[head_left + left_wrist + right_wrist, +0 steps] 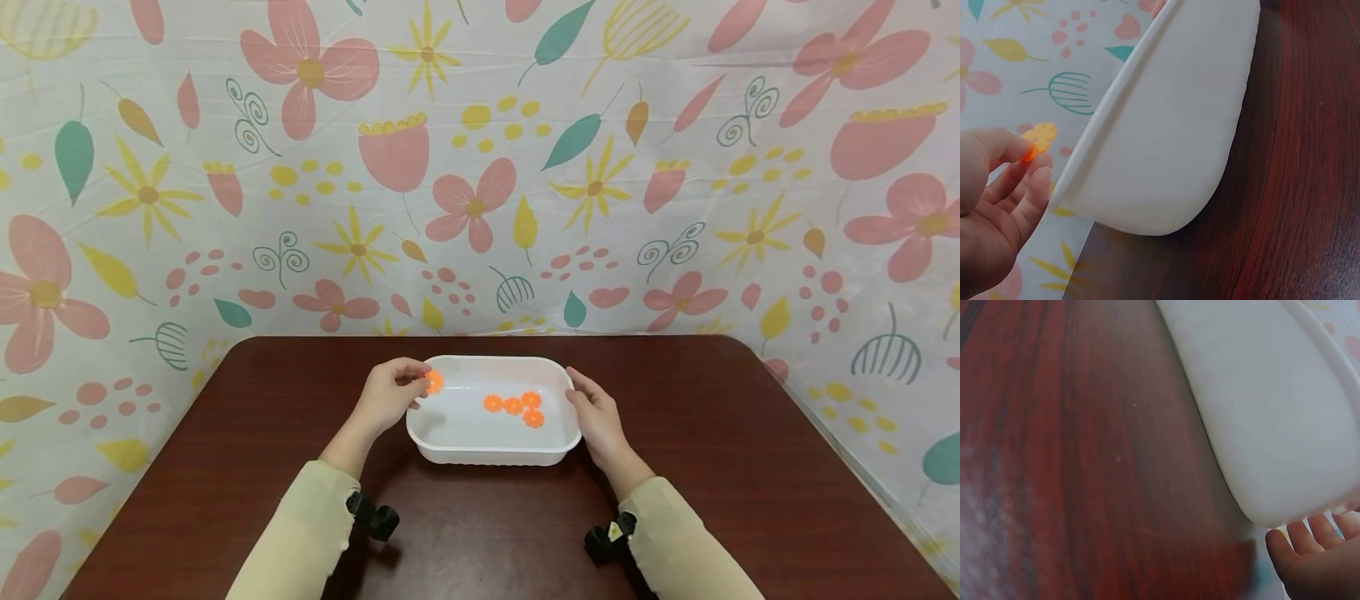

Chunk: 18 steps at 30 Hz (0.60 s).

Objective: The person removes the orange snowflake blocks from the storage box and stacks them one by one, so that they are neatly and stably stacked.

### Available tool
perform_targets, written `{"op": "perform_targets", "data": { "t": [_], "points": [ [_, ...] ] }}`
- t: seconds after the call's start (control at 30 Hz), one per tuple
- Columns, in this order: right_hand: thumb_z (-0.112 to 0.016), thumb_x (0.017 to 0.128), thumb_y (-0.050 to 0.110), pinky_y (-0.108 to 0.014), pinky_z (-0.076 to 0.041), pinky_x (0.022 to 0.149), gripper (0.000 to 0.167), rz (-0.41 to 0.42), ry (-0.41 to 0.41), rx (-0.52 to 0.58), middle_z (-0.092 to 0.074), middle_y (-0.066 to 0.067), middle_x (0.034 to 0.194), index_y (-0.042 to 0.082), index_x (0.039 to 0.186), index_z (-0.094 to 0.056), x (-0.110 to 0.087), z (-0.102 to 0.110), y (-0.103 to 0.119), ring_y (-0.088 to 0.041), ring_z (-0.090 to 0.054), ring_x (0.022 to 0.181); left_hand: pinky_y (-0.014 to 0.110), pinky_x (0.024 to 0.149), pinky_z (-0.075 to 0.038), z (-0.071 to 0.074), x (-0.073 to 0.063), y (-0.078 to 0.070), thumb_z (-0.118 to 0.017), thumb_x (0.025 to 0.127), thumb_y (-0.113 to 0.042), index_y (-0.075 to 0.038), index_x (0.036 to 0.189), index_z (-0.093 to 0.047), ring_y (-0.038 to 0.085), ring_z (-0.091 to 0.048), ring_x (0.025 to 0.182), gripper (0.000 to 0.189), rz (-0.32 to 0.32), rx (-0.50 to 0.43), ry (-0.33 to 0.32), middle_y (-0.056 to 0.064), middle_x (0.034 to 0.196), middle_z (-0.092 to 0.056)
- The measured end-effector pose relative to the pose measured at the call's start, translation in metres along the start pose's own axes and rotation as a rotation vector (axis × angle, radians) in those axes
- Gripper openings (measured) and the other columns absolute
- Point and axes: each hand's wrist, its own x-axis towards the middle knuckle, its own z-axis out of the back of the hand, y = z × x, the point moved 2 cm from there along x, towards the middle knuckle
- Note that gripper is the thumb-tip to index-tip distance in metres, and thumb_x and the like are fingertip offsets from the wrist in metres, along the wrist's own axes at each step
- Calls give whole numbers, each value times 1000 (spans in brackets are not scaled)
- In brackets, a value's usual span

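A white rectangular tub with rounded corners stands on the table. Inside, right of its middle, several flat orange flower-shaped pieces lie close together. Over the tub's left rim, my left hand pinches one more orange flower-shaped piece between thumb and fingertips. The left wrist view shows this held piece raised beside the rim. At the opposite end, my right hand holds the tub's right rim. In the right wrist view its fingers lie against the tub's end wall; the thumb is hidden there.
The dark reddish-brown wooden table reaches out on all sides of the tub. Behind it hangs a white cloth printed with flowers and leaves. A black wrist camera sits on the left sleeve, another camera on the right.
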Motion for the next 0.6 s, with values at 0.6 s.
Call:
{"op": "perform_targets", "data": {
  "t": [0.6],
  "points": [
    [-43, 98, 14, -36, -40, 105, 46, 7, 0, -6, -36, -10, 150, 13, 144, -40, 0, 1, 0, -23, -42, 130, 25, 61, -56, 21, 0, 17, -60, 91, -6, 0, 114, -65, 12, -66, 72, 24, 67, -45, -98, 19, 107, -66]
  ]
}}
